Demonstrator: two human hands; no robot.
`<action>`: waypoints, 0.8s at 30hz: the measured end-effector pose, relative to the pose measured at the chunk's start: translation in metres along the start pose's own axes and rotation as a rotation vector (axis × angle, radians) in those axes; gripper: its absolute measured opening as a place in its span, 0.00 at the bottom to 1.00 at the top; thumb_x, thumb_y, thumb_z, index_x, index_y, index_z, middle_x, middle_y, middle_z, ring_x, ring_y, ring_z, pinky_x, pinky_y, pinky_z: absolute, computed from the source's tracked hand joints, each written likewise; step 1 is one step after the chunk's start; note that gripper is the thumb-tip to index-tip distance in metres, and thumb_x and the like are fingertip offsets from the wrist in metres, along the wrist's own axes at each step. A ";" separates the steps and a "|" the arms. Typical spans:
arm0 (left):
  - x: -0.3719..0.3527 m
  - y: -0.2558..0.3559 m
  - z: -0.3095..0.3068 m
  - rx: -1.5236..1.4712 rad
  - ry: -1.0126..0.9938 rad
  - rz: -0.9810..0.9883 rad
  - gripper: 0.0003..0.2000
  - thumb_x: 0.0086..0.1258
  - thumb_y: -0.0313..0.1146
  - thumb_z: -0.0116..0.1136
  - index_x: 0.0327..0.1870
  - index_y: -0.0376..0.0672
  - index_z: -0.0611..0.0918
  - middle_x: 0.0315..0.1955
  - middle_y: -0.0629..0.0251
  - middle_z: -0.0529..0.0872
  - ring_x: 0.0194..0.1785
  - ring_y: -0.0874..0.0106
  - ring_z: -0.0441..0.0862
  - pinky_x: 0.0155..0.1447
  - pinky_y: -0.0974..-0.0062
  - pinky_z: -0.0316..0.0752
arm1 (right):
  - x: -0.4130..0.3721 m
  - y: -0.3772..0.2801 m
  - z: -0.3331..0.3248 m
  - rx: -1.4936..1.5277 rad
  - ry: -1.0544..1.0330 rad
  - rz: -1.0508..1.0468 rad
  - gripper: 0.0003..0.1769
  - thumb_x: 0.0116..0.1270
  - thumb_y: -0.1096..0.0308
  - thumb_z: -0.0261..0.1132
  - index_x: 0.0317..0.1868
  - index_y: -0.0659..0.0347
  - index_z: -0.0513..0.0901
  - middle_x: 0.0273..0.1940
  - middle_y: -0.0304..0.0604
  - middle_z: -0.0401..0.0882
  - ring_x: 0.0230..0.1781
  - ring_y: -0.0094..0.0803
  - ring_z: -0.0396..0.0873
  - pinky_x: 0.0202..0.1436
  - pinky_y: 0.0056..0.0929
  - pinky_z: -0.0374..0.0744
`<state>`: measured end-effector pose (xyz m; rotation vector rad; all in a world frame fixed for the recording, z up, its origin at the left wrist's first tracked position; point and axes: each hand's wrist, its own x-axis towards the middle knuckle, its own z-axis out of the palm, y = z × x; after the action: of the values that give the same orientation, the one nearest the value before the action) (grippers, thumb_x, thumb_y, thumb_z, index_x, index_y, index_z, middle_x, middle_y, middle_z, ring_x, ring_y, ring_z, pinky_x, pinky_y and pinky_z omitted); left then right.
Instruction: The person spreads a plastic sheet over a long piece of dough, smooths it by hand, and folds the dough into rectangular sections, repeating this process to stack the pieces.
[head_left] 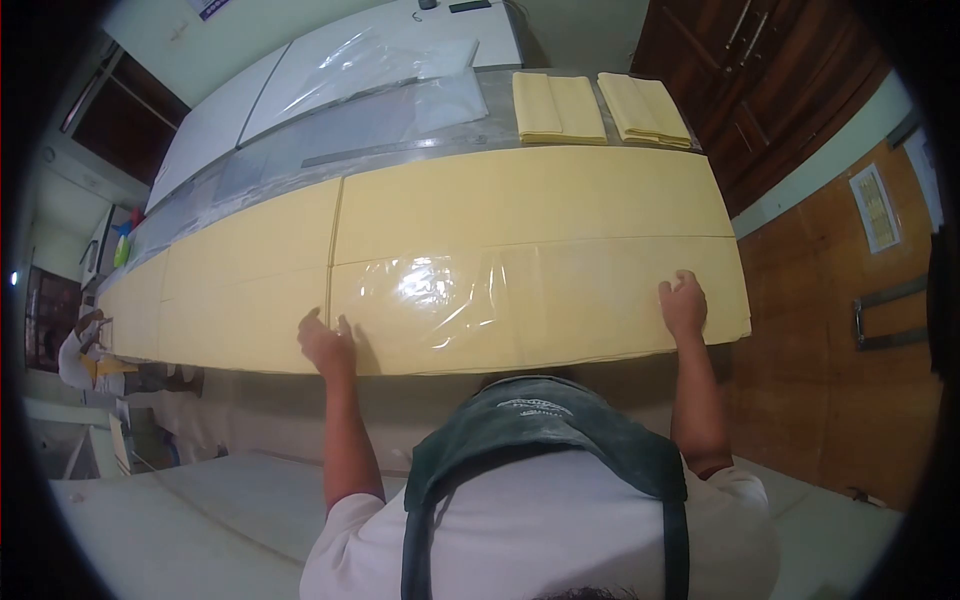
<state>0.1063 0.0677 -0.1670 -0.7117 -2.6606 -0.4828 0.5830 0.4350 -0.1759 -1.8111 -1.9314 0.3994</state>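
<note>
Pale yellow folded cloth [600,200] covers the near part of a long table in wide, flat panels. On it, in front of me, lies a clear plastic sheet [430,290] that shines where it catches the light. My left hand [328,345] is at the left of the plastic, by a seam between two panels, with thumb and fingers apart. Near the right end of the cloth is my right hand [684,303], its fingers loosely bent and the thumb apart from them. Nothing shows in either hand.
Two folded yellow cloth bundles [558,108] lie at the back right. Behind the cloth are clear plastic sheets [450,100] and a metal ruler-like strip [350,155]. Another person [85,355] works at the far left end. Wooden doors [765,90] stand at the right.
</note>
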 end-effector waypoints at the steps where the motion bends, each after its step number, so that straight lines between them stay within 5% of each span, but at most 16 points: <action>1: 0.002 0.004 0.005 -0.164 0.004 0.140 0.25 0.65 0.36 0.69 0.60 0.36 0.76 0.55 0.49 0.80 0.60 0.49 0.75 0.63 0.54 0.71 | 0.002 -0.001 -0.002 -0.007 -0.045 -0.012 0.14 0.60 0.59 0.69 0.38 0.62 0.80 0.35 0.50 0.83 0.39 0.52 0.83 0.46 0.48 0.80; 3: -0.007 0.026 0.019 -0.393 -0.255 0.318 0.27 0.68 0.36 0.66 0.65 0.35 0.72 0.65 0.45 0.74 0.69 0.48 0.70 0.72 0.55 0.67 | 0.010 0.007 0.010 -0.051 -0.093 -0.031 0.13 0.62 0.60 0.69 0.38 0.61 0.81 0.39 0.49 0.83 0.44 0.51 0.82 0.49 0.48 0.79; 5: -0.017 0.034 0.034 -0.281 -0.442 0.458 0.35 0.71 0.43 0.61 0.74 0.34 0.65 0.75 0.43 0.62 0.79 0.48 0.57 0.80 0.54 0.54 | 0.012 0.022 0.008 -0.111 -0.126 -0.035 0.13 0.64 0.60 0.69 0.37 0.61 0.81 0.43 0.49 0.84 0.49 0.50 0.82 0.52 0.47 0.79; 7: -0.023 0.041 0.037 0.002 -0.541 0.404 0.41 0.73 0.50 0.55 0.79 0.33 0.54 0.81 0.45 0.50 0.84 0.52 0.44 0.84 0.52 0.40 | 0.009 0.025 0.006 -0.116 -0.106 -0.324 0.09 0.68 0.64 0.66 0.40 0.61 0.80 0.55 0.51 0.81 0.62 0.52 0.75 0.64 0.49 0.74; 8: -0.019 0.042 0.035 -0.011 -0.590 0.351 0.43 0.74 0.52 0.52 0.81 0.33 0.50 0.82 0.46 0.47 0.85 0.53 0.40 0.84 0.51 0.33 | 0.008 0.031 0.009 -0.128 -0.093 -0.309 0.09 0.68 0.64 0.66 0.40 0.61 0.80 0.55 0.51 0.81 0.62 0.52 0.75 0.64 0.49 0.74; 10: -0.017 0.042 0.031 0.011 -0.578 0.340 0.43 0.73 0.52 0.52 0.80 0.33 0.51 0.82 0.48 0.47 0.85 0.53 0.40 0.84 0.51 0.35 | 0.006 0.042 0.018 0.099 0.078 -0.528 0.12 0.69 0.68 0.64 0.50 0.63 0.79 0.65 0.54 0.74 0.73 0.55 0.65 0.73 0.53 0.65; 16: -0.018 0.049 0.021 0.031 -0.589 0.289 0.44 0.72 0.52 0.53 0.81 0.33 0.51 0.82 0.49 0.47 0.85 0.54 0.40 0.84 0.50 0.34 | 0.011 0.049 0.014 0.023 -0.055 -0.464 0.27 0.71 0.69 0.60 0.68 0.65 0.71 0.72 0.57 0.68 0.76 0.55 0.62 0.78 0.55 0.59; 24: -0.012 0.050 0.018 0.087 -0.635 0.265 0.45 0.71 0.52 0.54 0.81 0.34 0.51 0.82 0.49 0.47 0.85 0.54 0.40 0.83 0.47 0.34 | 0.007 0.059 0.013 0.016 -0.081 -0.449 0.27 0.70 0.65 0.62 0.67 0.66 0.72 0.73 0.56 0.66 0.77 0.54 0.60 0.78 0.55 0.58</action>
<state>0.1377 0.1110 -0.1761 -1.3522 -3.0495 -0.0657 0.6263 0.4489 -0.2159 -1.3109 -2.3024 0.3351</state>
